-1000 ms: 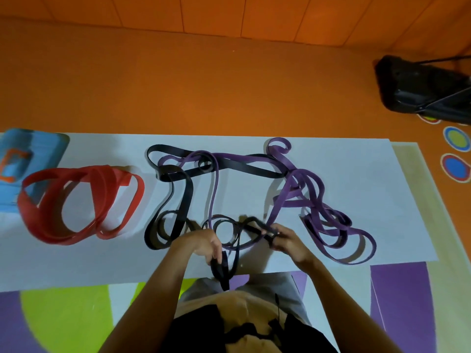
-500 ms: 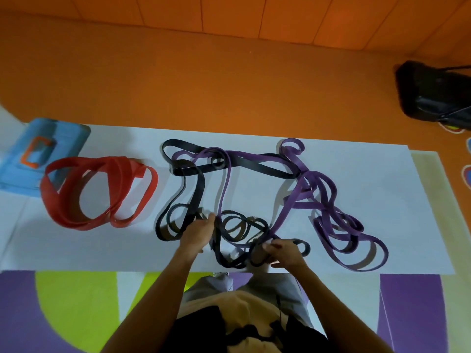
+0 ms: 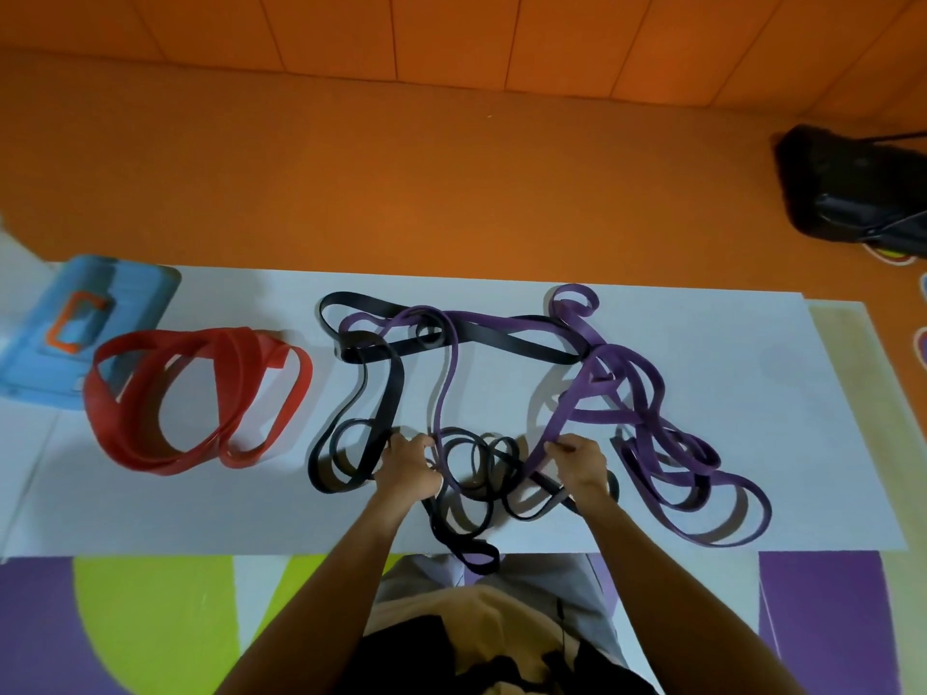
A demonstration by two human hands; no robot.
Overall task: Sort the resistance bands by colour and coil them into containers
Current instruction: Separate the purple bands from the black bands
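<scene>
- I have the right hand (image 3: 579, 466) pinching one strand of the purple band (image 3: 567, 408), thumb and fingers closed on it, close to the near edge of the white sheet (image 3: 802, 368).
- The left hand (image 3: 409, 469) is curled round what looks like the black band (image 3: 389, 393). A purple strand crosses right at its knuckles, so I can't rule out that it's caught too.
- From the right-hand pinch, the purple strand runs away towards the sheet's far edge, slanting right into the main purple heap on the sheet's right half.
- The small black loops lie between the two hands, and one hangs over the near edge.
- My read is that the right hand is the nearer one for drawing purple out towards the right end, along the strand's own line, while the left holds black back.
- The red bands (image 3: 200, 393) already sit apart near the left end, partly over a blue container (image 3: 100, 313).
</scene>
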